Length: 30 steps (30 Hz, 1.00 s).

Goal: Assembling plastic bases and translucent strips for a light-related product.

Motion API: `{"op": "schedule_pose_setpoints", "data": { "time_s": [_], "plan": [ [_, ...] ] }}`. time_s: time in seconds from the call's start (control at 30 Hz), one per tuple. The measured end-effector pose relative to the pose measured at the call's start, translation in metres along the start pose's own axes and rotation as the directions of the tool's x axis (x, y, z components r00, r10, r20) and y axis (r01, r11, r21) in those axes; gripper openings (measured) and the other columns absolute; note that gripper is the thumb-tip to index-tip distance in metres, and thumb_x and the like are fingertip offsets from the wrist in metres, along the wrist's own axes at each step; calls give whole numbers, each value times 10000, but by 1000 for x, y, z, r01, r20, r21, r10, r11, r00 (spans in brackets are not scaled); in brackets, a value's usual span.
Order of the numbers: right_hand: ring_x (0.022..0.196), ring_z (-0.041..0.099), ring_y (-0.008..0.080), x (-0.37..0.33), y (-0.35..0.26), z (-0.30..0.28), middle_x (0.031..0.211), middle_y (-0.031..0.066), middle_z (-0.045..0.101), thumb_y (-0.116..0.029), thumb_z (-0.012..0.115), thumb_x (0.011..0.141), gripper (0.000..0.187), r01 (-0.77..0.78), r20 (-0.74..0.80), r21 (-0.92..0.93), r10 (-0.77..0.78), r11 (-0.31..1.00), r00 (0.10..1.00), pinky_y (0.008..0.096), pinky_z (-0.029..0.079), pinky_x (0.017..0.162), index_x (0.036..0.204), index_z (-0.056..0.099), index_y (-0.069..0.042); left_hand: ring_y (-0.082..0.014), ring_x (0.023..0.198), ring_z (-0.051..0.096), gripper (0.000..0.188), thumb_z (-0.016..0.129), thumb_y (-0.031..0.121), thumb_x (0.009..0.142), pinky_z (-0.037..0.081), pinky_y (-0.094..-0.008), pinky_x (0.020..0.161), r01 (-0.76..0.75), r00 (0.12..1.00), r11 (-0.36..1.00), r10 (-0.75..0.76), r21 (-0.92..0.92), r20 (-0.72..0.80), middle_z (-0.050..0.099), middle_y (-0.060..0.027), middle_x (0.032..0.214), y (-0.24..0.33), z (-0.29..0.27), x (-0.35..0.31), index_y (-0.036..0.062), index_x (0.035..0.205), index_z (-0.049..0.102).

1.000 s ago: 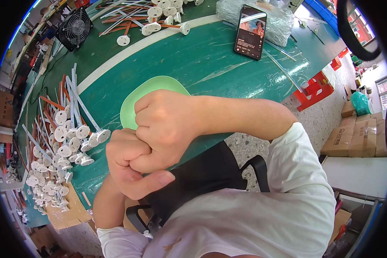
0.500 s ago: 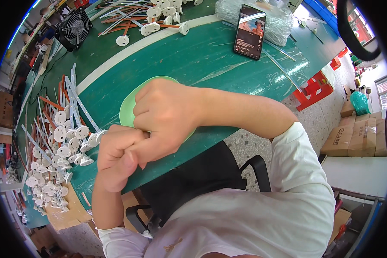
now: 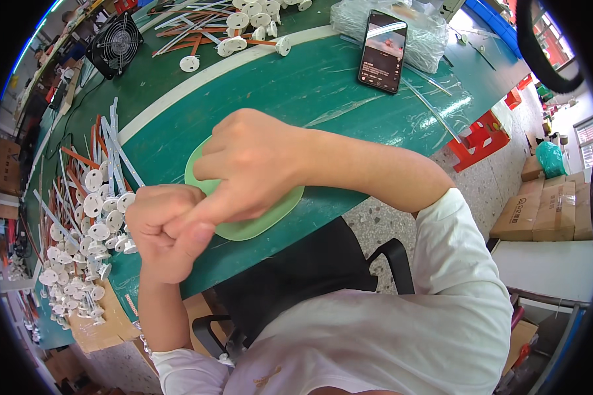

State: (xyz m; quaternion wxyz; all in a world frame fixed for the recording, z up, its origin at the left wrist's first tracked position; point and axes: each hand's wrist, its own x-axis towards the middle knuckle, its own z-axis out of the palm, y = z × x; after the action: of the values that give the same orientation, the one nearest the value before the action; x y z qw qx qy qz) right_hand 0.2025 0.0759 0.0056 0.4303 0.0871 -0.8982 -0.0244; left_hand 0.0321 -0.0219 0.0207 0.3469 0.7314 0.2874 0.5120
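Observation:
My left hand (image 3: 161,230) is curled closed, with its thumb pressed against the bent fingers. Beside it, my right hand (image 3: 250,164) is also closed and meets it at the fingertips. Whatever lies between the fingers is hidden. Both hands are above the table's near edge, the right one over a light green shallow dish (image 3: 260,225) that it partly covers. Close to my left hand lies a heap of white round plastic bases (image 3: 92,205) with long silver and orange strips attached.
More such bases with strips (image 3: 237,23) lie at the far side of the green table (image 3: 310,85). A phone (image 3: 382,52) leans against clear plastic wrap (image 3: 425,39). A black fan (image 3: 116,43) stands far left, a black chair (image 3: 310,263) below, and cardboard boxes (image 3: 537,210) at right.
Both hands have shifted left, still touching, with the left hand now in front of part of the heap. More of the green dish shows. The phone's picture has changed.

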Motion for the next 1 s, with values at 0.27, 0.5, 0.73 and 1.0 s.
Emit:
{"op": "schedule_pose_setpoints", "data": {
  "time_s": [0.27,0.5,0.73,1.0],
  "plan": [
    [438,521,177,1,-9,4,584,5,457,-253,685,702,126,-91,136,-134,110,987,985,338,392,370,813,626,-262,-136,460,395,352,665,152,858,269,-316,460,141,985,986,-131,91,-110,449,-39,519,-7,-2,-3,14,594,477],
    [548,640,284,-2,-3,-1,622,53,601,-294,659,815,102,-117,386,-135,161,984,908,397,459,434,896,635,-239,-205,433,351,333,589,14,880,237,-357,451,71,990,857,0,510,-138,372,-81,517,0,4,4,3,587,431],
    [669,678,283,-1,1,-5,754,67,642,-308,670,835,153,-170,480,-94,194,981,856,401,512,510,977,655,-253,-240,428,347,358,598,0,870,236,-375,442,-41,990,766,116,642,-76,321,-92,525,-6,3,3,15,580,387],
    [590,631,235,-2,-2,-3,706,48,547,-289,728,757,127,-168,373,-40,170,985,912,380,490,467,760,635,-202,-229,430,338,349,586,0,868,240,-364,443,-63,989,806,129,589,-72,331,-88,523,-7,2,3,12,581,389]
  ]
}}
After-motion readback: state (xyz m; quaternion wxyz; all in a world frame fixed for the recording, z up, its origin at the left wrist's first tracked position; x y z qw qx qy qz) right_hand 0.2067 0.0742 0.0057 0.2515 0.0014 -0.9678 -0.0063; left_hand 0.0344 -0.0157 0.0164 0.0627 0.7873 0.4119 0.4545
